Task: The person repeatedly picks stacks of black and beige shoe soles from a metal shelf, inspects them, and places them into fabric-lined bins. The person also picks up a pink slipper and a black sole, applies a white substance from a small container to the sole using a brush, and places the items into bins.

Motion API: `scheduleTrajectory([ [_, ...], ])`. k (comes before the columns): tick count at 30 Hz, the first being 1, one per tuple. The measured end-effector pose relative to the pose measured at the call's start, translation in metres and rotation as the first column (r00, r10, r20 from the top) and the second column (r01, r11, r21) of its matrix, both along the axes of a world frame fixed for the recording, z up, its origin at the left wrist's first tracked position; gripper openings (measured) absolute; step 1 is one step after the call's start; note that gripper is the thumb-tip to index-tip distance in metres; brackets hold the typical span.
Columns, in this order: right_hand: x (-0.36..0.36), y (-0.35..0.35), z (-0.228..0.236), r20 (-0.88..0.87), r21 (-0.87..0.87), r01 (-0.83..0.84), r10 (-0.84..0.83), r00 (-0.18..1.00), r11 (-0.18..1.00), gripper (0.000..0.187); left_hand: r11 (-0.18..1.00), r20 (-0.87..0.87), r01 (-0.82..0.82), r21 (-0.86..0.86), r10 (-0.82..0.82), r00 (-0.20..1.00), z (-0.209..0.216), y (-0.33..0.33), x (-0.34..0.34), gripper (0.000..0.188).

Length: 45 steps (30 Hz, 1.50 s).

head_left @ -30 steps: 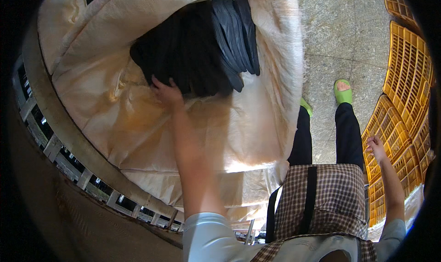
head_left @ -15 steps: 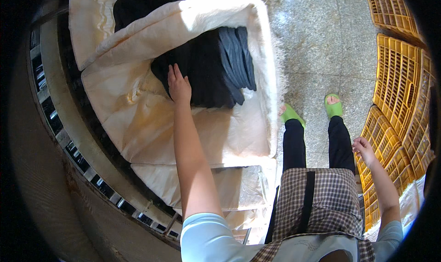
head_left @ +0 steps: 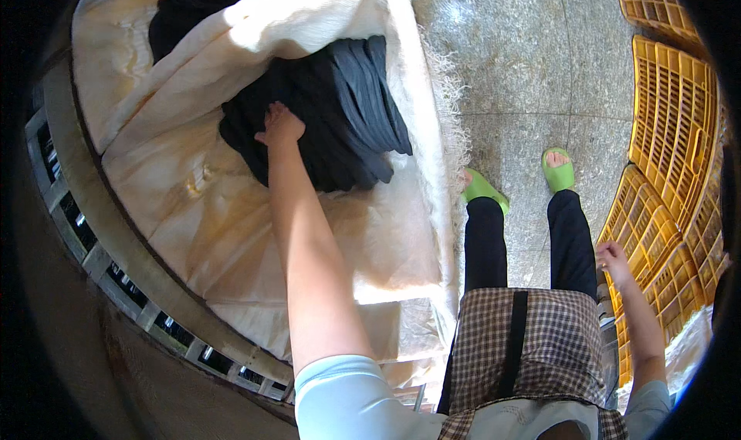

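My left hand [head_left: 282, 123] rests on a black bundle [head_left: 332, 123] that looks like gathered fabric or strands; its exact kind I cannot tell. The fingers are bent and spread over the bundle's left part, with the outermost one sticking out to the left. Beneath lies a cream, fleecy cloth [head_left: 255, 247], its raised fold standing behind the bundle and its fringed edge along the right. My right hand [head_left: 614, 264] hangs at my side near yellow crates, its fingers loosely curved and apart with nothing in them.
Beyond the fold lies another black bundle [head_left: 181, 11]. A curved-looking metal frame with slots [head_left: 147, 282] borders the cloth on the left. Yellow plastic crates [head_left: 671, 123] line the right side of the speckled floor [head_left: 517, 69]. My feet wear green slippers [head_left: 559, 170].
The cloth and bundle appear further left in view. My left hand's fingers, stretched flat before, are now bent over the bundle, further in from its left edge. My right hand stays at my side.
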State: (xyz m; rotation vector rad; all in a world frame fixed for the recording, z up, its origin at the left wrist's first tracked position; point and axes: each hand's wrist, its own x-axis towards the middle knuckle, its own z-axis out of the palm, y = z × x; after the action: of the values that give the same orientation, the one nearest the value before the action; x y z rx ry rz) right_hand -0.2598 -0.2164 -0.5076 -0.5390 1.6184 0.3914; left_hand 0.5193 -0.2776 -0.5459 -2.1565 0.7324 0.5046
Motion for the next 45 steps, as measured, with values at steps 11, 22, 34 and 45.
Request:
scheduleTrajectory([
  [11, 0.174, -0.03, 0.195, 0.455, -0.348, -0.2, 0.351, 0.818, 0.916, 0.032, 0.305, -0.594, -0.533, -0.789, -0.158, 0.789, 0.278, 0.137, -0.302, 0.019],
  [22, 0.159, -0.021, 0.323, 0.279, -0.832, -0.429, 0.934, 0.221, 0.351, 0.027, -0.092, 0.087, 0.135, -0.987, 0.401, 0.912, 0.619, 0.361, -0.354, 0.045],
  [34, 0.192, 0.086, 0.319, 0.482, -0.671, -0.508, 0.838, 0.254, 0.54, 0.013, -0.622, -0.846, 0.779, -0.084, 0.458, 0.274, 0.627, 0.689, -0.156, 0.039],
  [45, 0.16, 0.165, 0.352, 0.21, -0.674, -0.643, 0.929, 0.306, 0.364, 0.016, -0.811, -0.896, 0.584, -0.022, 0.275, 0.348, 0.533, 0.867, -0.033, 0.039],
])
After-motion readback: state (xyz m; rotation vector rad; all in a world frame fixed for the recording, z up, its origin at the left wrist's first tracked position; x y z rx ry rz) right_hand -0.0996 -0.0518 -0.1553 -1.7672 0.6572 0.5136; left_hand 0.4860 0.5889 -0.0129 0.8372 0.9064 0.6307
